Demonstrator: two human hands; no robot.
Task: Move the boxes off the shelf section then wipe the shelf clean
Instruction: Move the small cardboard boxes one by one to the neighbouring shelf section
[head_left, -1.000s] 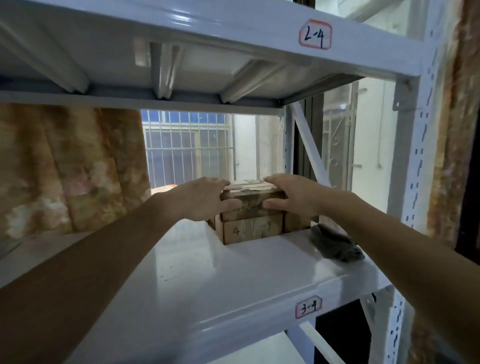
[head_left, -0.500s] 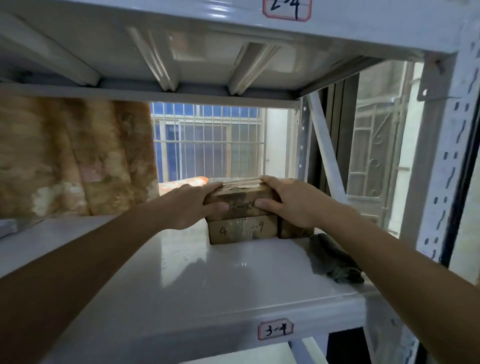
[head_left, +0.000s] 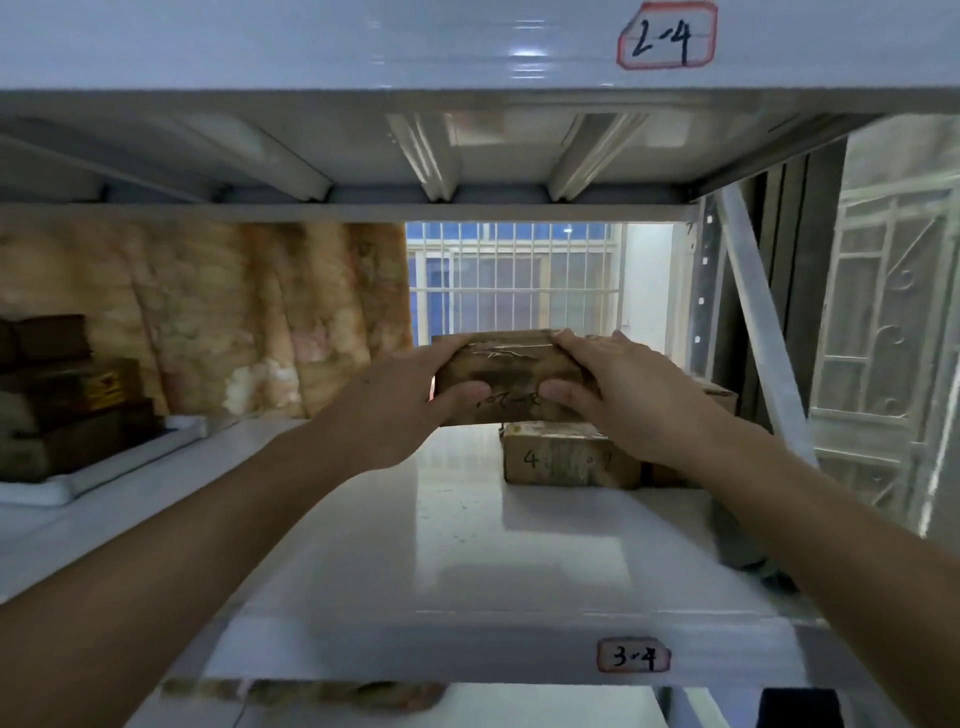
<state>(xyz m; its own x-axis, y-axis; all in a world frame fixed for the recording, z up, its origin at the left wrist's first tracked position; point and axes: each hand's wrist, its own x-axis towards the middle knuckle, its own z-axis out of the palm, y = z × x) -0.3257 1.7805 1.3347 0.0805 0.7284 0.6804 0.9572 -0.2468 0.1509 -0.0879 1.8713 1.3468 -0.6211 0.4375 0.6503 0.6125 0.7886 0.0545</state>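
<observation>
White shelf (head_left: 467, 561), front edge label "3-4" (head_left: 632, 656); beam above labelled "2-4" (head_left: 666, 35). Held box (head_left: 506, 376) clear of the shelf surface, writing on its face illegible. Left hand (head_left: 400, 410) and right hand (head_left: 618, 389) grip its ends, thumbs on front. Second box (head_left: 566, 454) on shelf, marked "4". Dark cloth (head_left: 748, 551) far right.

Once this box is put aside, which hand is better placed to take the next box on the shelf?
Right. The right hand is almost directly above the next box, which sits toward the shelf's right side; the left hand is further away.
</observation>
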